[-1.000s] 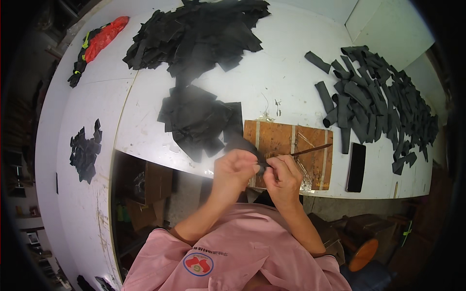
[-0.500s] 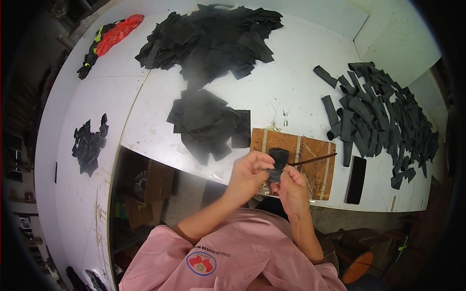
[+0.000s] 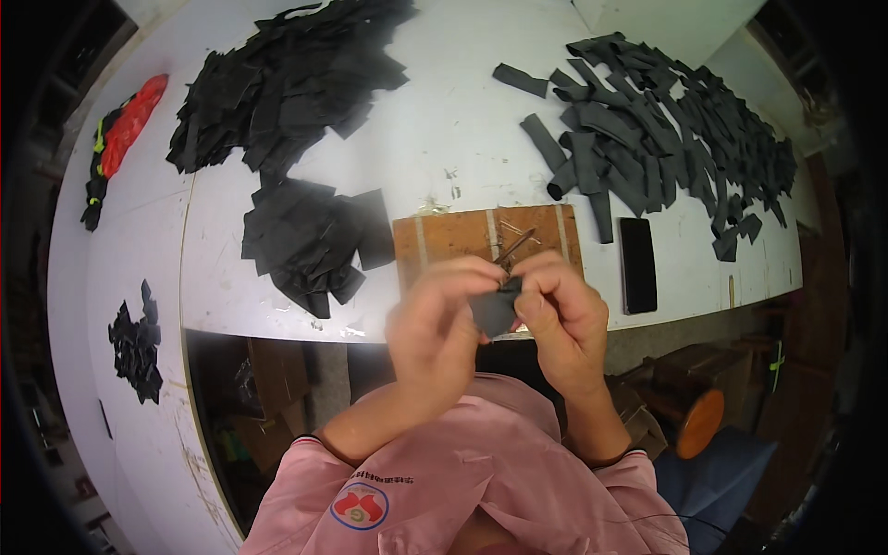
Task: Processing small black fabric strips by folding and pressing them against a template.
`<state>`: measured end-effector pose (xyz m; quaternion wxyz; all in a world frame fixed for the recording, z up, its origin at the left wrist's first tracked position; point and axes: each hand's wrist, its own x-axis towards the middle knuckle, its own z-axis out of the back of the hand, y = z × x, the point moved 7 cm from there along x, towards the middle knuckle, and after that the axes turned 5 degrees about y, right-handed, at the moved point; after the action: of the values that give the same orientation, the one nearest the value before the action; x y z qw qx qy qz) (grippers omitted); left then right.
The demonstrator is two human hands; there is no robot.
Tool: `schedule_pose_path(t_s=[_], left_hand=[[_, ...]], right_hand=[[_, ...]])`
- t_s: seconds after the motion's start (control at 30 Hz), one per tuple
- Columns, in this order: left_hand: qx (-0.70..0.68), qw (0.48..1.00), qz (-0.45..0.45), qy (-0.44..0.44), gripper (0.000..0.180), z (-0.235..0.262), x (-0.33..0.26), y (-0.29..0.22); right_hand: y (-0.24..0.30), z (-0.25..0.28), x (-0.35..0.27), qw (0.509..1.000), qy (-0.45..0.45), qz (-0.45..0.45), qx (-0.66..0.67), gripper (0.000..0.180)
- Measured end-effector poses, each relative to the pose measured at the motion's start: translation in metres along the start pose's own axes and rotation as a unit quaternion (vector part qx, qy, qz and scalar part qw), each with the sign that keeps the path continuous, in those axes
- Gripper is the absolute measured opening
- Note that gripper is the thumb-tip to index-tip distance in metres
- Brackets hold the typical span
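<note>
A small piece of black fabric [image 3: 493, 314] is held close to my body, at the near edge of a wooden board. My left hand [image 3: 437, 319] pinches it from the left and my right hand [image 3: 566, 314] grips it from the right, thumb pressed on it. Just beyond my fingertips a thin brown rod [image 3: 520, 243] slants up to the right over the wooden board [image 3: 444, 233]. Its lower end is hidden behind the fingers, so whether it touches the fabric I cannot tell.
Flat black fabric pieces [image 3: 277, 102] lie heaped at the far left, with a smaller pile [image 3: 301, 240] nearer. Rolled black tubes [image 3: 638, 139] spread over the right. A black phone [image 3: 638, 265] lies right of the board. Red plastic [image 3: 131, 120] and black scraps [image 3: 137, 347] sit left.
My view has shifted, so the piles appear further left. Both hands have come nearer my body with the fabric, and my right hand has closed further round it. The rod now points more steeply away.
</note>
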<state>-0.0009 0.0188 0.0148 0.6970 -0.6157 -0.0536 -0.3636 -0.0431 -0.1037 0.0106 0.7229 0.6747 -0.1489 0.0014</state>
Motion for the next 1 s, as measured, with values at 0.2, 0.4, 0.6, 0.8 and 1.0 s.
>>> schedule_pose_path(t_s=[0.2,0.4,0.6,0.8,1.0], left_hand=[[-0.78,0.54,0.279,0.149,0.032,-0.037,0.038,-0.01],[-0.826,0.445,0.321,0.128,0.035,-0.064,0.011,0.066],[-0.691,0.612,0.376,0.083,0.031,-0.056,0.005,0.071],[-0.024,0.992,0.093,0.08,0.029,-0.015,0.034,0.034],[-0.226,0.969,0.085,0.044,0.016,-0.018,0.04,0.022]], right_hand=[[0.032,0.018,0.037,0.999,0.046,0.004,0.029,0.015],[-0.072,0.014,0.031,0.915,0.099,-0.24,0.309,0.02],[-0.096,0.008,0.023,0.912,0.085,-0.242,0.32,0.021],[-0.089,0.012,0.032,0.952,0.12,-0.193,0.203,0.016],[0.006,0.033,0.034,0.983,-0.049,0.13,-0.12,0.017]])
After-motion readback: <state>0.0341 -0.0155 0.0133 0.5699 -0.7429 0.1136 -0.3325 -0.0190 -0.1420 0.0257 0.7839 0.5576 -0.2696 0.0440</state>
